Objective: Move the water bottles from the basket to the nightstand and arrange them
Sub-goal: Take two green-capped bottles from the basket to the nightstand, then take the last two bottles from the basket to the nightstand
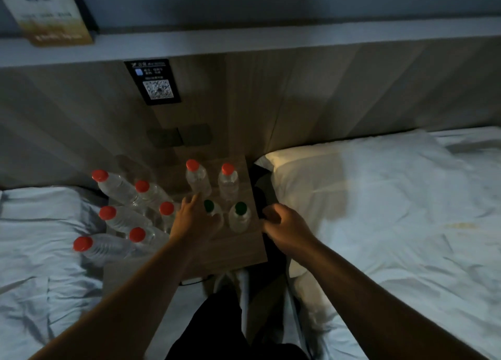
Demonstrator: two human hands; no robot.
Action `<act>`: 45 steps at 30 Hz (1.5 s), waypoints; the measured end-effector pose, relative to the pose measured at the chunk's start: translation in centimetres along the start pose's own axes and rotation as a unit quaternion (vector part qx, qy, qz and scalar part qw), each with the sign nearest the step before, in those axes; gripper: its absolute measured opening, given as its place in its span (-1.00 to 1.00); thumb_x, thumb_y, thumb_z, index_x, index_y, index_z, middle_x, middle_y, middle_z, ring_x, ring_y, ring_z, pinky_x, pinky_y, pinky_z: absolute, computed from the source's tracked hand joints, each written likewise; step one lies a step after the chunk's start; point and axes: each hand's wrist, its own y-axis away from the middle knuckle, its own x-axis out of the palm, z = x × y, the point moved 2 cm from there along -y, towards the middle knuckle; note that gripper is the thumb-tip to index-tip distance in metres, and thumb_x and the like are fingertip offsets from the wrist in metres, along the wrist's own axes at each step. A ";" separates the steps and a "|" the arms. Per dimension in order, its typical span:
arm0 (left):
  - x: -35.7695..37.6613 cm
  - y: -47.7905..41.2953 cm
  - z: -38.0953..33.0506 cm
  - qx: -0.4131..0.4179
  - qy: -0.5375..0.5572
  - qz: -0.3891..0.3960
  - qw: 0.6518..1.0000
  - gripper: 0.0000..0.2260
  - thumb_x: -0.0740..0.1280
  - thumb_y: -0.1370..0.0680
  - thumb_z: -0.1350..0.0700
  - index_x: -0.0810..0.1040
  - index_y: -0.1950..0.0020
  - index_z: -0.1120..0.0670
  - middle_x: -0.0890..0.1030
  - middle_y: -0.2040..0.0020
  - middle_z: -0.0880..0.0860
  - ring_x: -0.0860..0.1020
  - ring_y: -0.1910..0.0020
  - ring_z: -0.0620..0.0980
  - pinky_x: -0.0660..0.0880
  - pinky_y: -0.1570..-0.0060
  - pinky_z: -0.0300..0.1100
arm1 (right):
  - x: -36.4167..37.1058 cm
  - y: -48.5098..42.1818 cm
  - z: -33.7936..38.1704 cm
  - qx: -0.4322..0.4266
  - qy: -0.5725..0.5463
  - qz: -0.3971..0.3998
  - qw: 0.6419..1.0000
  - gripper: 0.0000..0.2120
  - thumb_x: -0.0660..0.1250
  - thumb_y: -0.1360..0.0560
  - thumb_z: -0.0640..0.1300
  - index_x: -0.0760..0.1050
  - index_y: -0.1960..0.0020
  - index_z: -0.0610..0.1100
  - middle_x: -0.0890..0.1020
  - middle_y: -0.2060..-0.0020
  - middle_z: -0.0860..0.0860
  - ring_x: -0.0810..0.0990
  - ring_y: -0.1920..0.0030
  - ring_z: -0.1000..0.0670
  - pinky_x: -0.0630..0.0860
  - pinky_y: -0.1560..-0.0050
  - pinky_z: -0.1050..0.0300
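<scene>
Dim room. Nightstand [238, 248] sits between two beds, its back against the wood wall panel [271, 102]. No basket in view. Ten water bottles stand on the top: a tight cluster of six red-capped bottles [116, 188] on its left part, two more red-capped ones at rear right [199, 180] [229, 183], and two green-capped bottles in front of those [215, 213] [240, 218]. By this layout the carrying looks done and the arranging step is in hand. Left hand [193, 218] reaches in with fingers straight, released, index tip near the base of the rear-left red-capped bottle and palm over the left green-capped one; cannot tell whether it touches either. Right hand [284, 224] hovers at the nightstand's right edge, fingers loosely curled, nothing seen in it. Next move likely calls for nudging or lifting single bottles into even rows without knocking their neighbours, since the bottles are tall and narrow and would probably tip easily. Free room lies only in the front strip of the top. The left cluster crowds the left edge by the left bed [40, 224]. A dark gap runs along the right edge, with the pillow [325, 183] beyond it.
</scene>
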 end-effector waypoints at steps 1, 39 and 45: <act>-0.6 1.3 -0.6 0.023 0.025 -0.002 0.999 -0.49 0.38 -0.43 0.02 0.40 -0.36 0.04 0.47 -0.21 0.06 0.50 -0.13 0.06 0.47 -0.01 -0.15 | -0.9 1.7 -0.3 -0.004 -0.032 -0.004 0.999 -0.89 0.35 -0.47 -0.05 0.49 0.02 0.07 0.61 0.03 0.08 0.58 -0.01 0.04 0.55 -0.09 0.01; -7.4 15.0 -7.6 0.211 0.258 0.339 0.879 -0.79 0.27 -0.56 0.29 0.58 -0.13 0.08 0.67 -0.02 0.06 0.64 -0.03 -0.10 0.56 0.11 -0.27 | 2.1 25.8 -2.3 0.001 -0.361 -0.326 0.874 -0.86 0.38 -0.35 -0.04 0.63 0.10 0.00 0.69 0.12 -0.06 0.64 0.08 0.00 0.53 -0.08 -0.04; -3.8 17.4 -7.8 0.214 0.251 0.440 0.835 -0.67 0.44 -0.36 0.03 0.61 -0.08 0.12 0.70 0.03 0.09 0.66 -0.03 0.04 0.62 0.03 -0.14 | 6.2 31.3 -1.9 0.065 -0.371 -0.402 0.835 -0.93 0.39 -0.48 -0.17 0.60 0.05 -0.07 0.67 0.12 -0.06 0.64 0.02 -0.07 0.53 -0.11 -0.04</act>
